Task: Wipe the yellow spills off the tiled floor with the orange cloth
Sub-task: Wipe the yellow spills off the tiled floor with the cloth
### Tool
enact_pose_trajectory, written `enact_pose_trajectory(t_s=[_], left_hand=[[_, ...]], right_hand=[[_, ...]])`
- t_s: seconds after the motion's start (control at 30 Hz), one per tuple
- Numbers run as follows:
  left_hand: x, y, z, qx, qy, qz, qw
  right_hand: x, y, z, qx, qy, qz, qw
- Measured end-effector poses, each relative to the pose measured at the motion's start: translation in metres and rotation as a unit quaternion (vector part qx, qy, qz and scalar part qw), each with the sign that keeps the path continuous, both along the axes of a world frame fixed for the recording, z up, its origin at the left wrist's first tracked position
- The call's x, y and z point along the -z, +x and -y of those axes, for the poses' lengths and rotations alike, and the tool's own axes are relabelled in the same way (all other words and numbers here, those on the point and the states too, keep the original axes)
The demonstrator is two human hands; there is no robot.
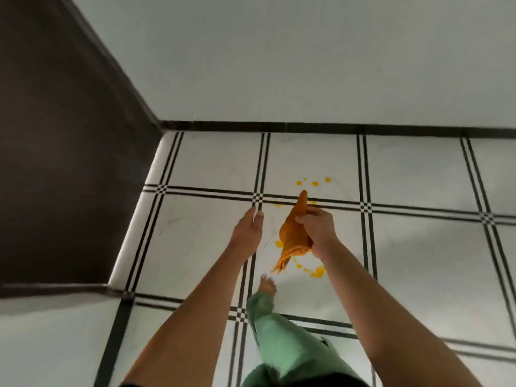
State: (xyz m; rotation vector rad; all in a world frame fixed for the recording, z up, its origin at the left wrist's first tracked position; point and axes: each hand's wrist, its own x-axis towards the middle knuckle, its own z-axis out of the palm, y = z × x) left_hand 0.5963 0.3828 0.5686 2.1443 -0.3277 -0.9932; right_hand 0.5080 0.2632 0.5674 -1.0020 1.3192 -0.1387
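Note:
My right hand (318, 229) is closed around a bunched orange cloth (293, 236), held above the floor with a folded end hanging down. My left hand (248, 230) is stretched out flat beside it, fingers together and holding nothing. Yellow spills dot the white tiled floor (418, 177): a cluster of drops (315, 182) beyond the cloth, small marks (278, 205) on the black tile line, a patch (278, 243) partly hidden by the cloth, and a larger puddle (317, 272) just under my right wrist.
A pale wall with a black skirting (335, 127) runs across the back. A dark brown panel (64, 163) closes the left side. My bare foot (267, 284) and green trouser leg (282, 336) stand close to the near puddle.

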Motion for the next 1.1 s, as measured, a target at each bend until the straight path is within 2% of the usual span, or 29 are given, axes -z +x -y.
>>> enact_pose_trajectory(t_s=[0.2, 0.37, 0.57, 0.7, 0.77, 0.83, 0.9, 1.0, 1.1], left_hand=[[0.094, 0.078, 0.065, 0.109, 0.029, -0.037, 0.993], [0.241, 0.119, 0.117, 0.157, 0.052, -0.067, 0.984], [0.429, 0.163, 0.169, 0.211, 0.043, -0.042, 0.976], [0.556, 0.205, 0.185, 0.246, 0.054, 0.03, 0.967], [0.606, 0.227, 0.186, 0.316, 0.084, 0.108, 0.939], [0.646, 0.251, 0.189, 0.404, 0.101, 0.207, 0.885], [0.672, 0.269, 0.196, 0.448, 0.093, 0.274, 0.846], [0.699, 0.293, 0.212, 0.468, 0.079, 0.343, 0.811], [0.717, 0.313, 0.23, 0.485, 0.043, 0.396, 0.779]], right_hand=[[0.094, 0.04, 0.045, 0.1, 0.011, -0.081, 0.992], [0.23, 0.061, 0.091, 0.131, -0.03, -0.143, 0.981], [0.401, 0.114, 0.124, 0.059, -0.173, -0.191, 0.965], [0.523, 0.172, 0.116, 0.008, -0.137, -0.162, 0.977], [0.577, 0.189, 0.111, 0.014, -0.147, -0.192, 0.97], [0.628, 0.199, 0.115, 0.01, -0.18, -0.231, 0.956], [0.665, 0.209, 0.117, -0.042, -0.193, -0.273, 0.942], [0.706, 0.232, 0.128, -0.135, -0.267, -0.348, 0.889], [0.726, 0.255, 0.159, -0.173, -0.358, -0.367, 0.841]])
